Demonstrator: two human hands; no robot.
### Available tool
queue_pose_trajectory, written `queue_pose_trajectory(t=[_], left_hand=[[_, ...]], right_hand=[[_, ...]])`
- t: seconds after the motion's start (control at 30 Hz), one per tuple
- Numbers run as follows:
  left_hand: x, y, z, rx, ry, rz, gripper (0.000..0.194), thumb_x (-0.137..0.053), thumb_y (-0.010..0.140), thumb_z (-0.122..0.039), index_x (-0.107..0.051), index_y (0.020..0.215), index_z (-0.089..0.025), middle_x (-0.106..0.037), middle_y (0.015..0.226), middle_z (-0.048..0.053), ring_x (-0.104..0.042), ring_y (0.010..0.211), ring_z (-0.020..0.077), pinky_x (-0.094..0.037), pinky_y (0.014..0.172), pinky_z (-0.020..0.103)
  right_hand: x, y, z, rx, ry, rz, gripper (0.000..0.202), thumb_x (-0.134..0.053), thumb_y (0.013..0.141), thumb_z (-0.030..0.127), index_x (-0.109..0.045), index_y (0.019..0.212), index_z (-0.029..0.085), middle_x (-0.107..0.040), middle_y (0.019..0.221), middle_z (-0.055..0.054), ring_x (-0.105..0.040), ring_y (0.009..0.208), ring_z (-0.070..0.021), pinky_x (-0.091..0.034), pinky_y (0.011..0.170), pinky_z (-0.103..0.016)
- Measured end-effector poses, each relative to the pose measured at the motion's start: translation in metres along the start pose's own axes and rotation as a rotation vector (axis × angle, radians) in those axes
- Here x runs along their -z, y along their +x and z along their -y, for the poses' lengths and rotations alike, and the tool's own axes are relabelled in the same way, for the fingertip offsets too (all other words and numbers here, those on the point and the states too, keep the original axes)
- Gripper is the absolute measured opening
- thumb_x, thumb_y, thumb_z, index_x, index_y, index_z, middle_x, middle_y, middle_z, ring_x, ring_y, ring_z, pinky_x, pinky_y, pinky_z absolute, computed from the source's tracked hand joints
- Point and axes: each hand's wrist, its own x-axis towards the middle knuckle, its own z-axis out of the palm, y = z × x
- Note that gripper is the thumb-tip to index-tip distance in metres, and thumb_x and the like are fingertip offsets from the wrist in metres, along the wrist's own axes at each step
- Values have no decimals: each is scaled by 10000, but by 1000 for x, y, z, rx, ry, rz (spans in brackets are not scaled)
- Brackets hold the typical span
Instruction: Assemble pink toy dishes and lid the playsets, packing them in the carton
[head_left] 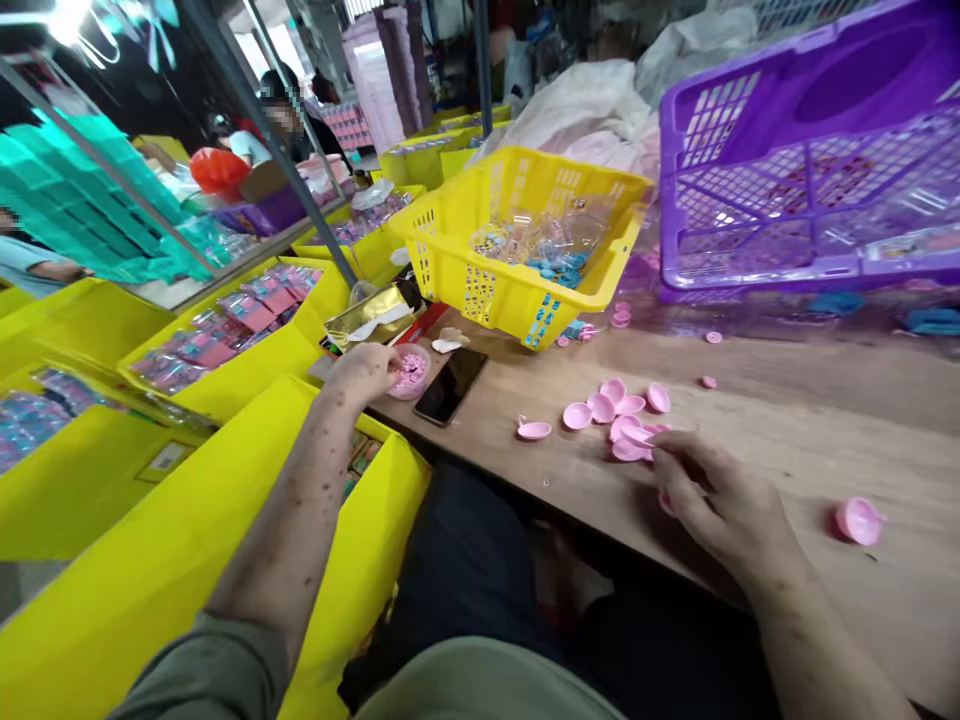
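Note:
My left hand reaches to a small round tub of tiny pink pieces, its fingertips together at the rim; whatever they pinch is hidden. On the wooden table, my right hand has its thumb and forefinger closed on a pink spoon-like piece at the near side of a pile of pink oval cups. More pink cups lie just behind, and a single one rests to the left. Another pink piece shows partly beneath my right hand.
A black phone lies beside the tub. Behind it stand a yellow basket and a purple basket. A round pink cup sits at the right. Yellow boxes fill the left side; people are in the background.

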Motion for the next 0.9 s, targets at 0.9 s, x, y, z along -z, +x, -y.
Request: queue_pose_trajectory(t=[0.9], left_hand=[[-15,22,24,-124,-45,49,220,-732,913,-338,-877,1026,-216,-851,1161,126,-781,1133,333,-579,1040,390]], right_hand=[[6,2,3,-141,48,-52,349,-690,1064,606,-766,1055,266,-849,880,-49,-847,761,-265,-681,769,-392]])
